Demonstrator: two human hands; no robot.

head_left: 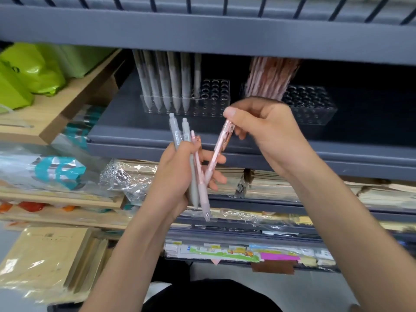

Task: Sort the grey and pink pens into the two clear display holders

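Note:
My left hand (175, 176) grips a small bunch of pens upright: two grey pens (174, 129) and one pink pen (201, 185). My right hand (265, 129) pinches the top of another pink pen (219, 147), whose tip still lies among the left hand's fingers. On the grey shelf behind stand two clear holders. The left holder (213, 97) carries several grey pens (164, 82) in its left half. The right holder (313, 104) carries several pink pens (270, 77) at its left end, partly hidden by my right hand.
A dark shelf beam (202, 34) hangs low over the holders. Green bags (29, 73) lie on a wooden rack (67, 97) at the left. Wrapped stationery packs (128, 176) and notebooks (45, 262) fill the lower shelves.

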